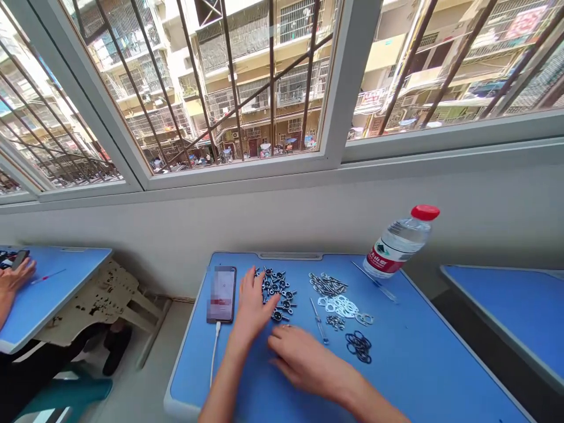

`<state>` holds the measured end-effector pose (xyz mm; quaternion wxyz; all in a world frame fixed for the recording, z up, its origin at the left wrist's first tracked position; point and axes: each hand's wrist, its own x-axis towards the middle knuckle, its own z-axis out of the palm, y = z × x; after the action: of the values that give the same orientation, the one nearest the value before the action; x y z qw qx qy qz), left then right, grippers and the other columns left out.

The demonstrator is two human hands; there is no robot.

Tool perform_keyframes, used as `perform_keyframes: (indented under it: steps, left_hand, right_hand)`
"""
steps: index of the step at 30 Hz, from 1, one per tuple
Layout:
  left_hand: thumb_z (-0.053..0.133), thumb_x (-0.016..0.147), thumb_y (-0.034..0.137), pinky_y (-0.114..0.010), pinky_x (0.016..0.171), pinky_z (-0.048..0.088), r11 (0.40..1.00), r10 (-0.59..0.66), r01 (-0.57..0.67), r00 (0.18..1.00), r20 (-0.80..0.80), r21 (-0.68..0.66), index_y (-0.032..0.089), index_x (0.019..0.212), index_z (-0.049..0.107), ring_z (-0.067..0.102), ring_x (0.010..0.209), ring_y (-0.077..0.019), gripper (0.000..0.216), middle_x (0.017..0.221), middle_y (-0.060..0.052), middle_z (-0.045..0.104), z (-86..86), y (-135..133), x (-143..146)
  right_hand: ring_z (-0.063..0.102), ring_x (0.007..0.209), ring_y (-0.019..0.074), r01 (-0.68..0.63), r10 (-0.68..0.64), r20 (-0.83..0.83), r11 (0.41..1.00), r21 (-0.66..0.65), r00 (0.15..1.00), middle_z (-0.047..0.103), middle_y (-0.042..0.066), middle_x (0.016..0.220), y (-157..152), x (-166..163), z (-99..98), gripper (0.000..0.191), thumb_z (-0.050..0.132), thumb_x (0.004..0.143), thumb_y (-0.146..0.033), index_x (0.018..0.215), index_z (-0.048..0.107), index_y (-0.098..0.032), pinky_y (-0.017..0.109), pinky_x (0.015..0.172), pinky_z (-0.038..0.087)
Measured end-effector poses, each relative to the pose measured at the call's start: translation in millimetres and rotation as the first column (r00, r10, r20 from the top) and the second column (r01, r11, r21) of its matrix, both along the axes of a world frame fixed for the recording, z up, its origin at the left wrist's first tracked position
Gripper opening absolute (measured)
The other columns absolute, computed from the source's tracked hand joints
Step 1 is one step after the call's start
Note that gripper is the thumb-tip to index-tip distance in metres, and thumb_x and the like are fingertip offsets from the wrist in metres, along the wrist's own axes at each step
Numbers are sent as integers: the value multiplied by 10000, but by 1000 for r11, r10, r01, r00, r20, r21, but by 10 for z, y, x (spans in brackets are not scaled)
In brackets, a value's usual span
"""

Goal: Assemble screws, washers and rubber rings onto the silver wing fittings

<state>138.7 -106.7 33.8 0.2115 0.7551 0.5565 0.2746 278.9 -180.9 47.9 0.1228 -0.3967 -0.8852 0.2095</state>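
My left hand (253, 302) lies at the left edge of a pile of small black round parts with metal stems (282, 291); its fingers are spread and the thumb reaches over the pile. Just below the pile, my right hand (302, 358) is low over the table with its fingers curled inward. Whatever it may hold is hidden by the hand. To its right are a thin clear-handled screwdriver (319, 322), a small heap of tiny metal pieces (335, 322) and a cluster of black rubber rings (359, 346).
Flat silvery plates (341, 306) and metal pins (328, 284) lie farther back. A second screwdriver (376, 282) lies beside a red-capped water bottle (399, 247). A plugged-in phone (221, 294) rests at left on the blue table (194, 364). Another person's hand (17, 276) is at the left table.
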Motion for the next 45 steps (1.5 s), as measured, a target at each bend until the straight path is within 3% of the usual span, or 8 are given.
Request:
perform_keyframes:
  steps: [4, 9, 17, 22, 27, 32, 39, 45]
  left_hand:
    - [602, 863, 471, -606, 1165, 195, 994, -32, 51, 980, -197, 93, 252, 1445, 402, 190, 1472, -354, 653, 1592, -126, 253, -143, 5, -47]
    - [654, 808, 550, -654, 1148, 173, 982, -89, 140, 932, -352, 124, 286, 1475, 367, 208, 1461, -383, 772, 1588, -135, 258, -381, -64, 123]
    - [576, 881, 504, -607, 1166, 182, 973, -11, 107, 905, -425, 203, 235, 1463, 397, 286, 1439, -348, 666, 1548, -139, 356, -485, -6, 259]
    - [588, 878, 474, -609, 1165, 180, 970, -33, 124, 920, -389, 210, 201, 1455, 395, 290, 1437, -341, 667, 1533, -151, 380, -428, 0, 288]
    - [542, 918, 378, -583, 1171, 201, 951, -22, 88, 975, -220, 296, 196, 1363, 483, 363, 1399, -312, 485, 1428, -139, 511, -367, 38, 207]
    - [458, 953, 285, -507, 1060, 407, 916, 23, -8, 999, -32, 402, 208, 1128, 619, 533, 1227, -282, 250, 1214, -115, 636, -346, 75, 118]
    - [464, 931, 232, -394, 887, 498, 887, -40, 39, 999, -8, 460, 215, 962, 629, 611, 1005, -238, 168, 1040, -84, 649, -279, -40, 126]
    - [494, 891, 230, -364, 776, 449, 886, -106, 148, 987, -119, 440, 215, 755, 580, 605, 860, -220, 162, 877, -56, 651, -216, -121, 185]
  right_hand:
    - [624, 749, 206, 225, -216, -113, 972, 71, 970, 679, 45, 831, 131, 521, 136, 160, 492, 924, -161, 859, 634, -198, 311, 672, 446]
    - [616, 728, 196, 464, -412, -302, 877, 123, 860, 668, 48, 780, 371, 928, -53, 192, 449, 931, -182, 819, 603, -199, 297, 654, 454]
    - [610, 824, 223, 372, -368, -69, 886, 276, 927, 682, 65, 880, 242, 926, -150, 73, 550, 899, -145, 918, 613, -178, 328, 737, 419]
    - [618, 882, 287, 360, -406, 124, 888, 285, 905, 692, 117, 924, 202, 776, -154, 101, 637, 862, -210, 934, 614, -143, 376, 791, 397]
    - [629, 865, 281, 391, -460, 191, 866, 312, 867, 692, 123, 899, 220, 703, -236, 102, 566, 838, -66, 869, 584, -161, 365, 794, 395]
    - [632, 838, 282, 470, -533, 167, 827, 310, 829, 683, 118, 863, 209, 678, -298, 191, 534, 805, 2, 892, 562, -166, 358, 760, 404]
    - [620, 877, 276, 574, -577, -106, 741, 348, 810, 655, 108, 916, 230, 834, -306, 229, 446, 882, -57, 1032, 591, -154, 370, 756, 456]
    - [610, 779, 214, 720, -615, -408, 670, 182, 675, 629, 95, 927, 352, 1122, -280, 229, 376, 940, -160, 1037, 584, -161, 319, 687, 478]
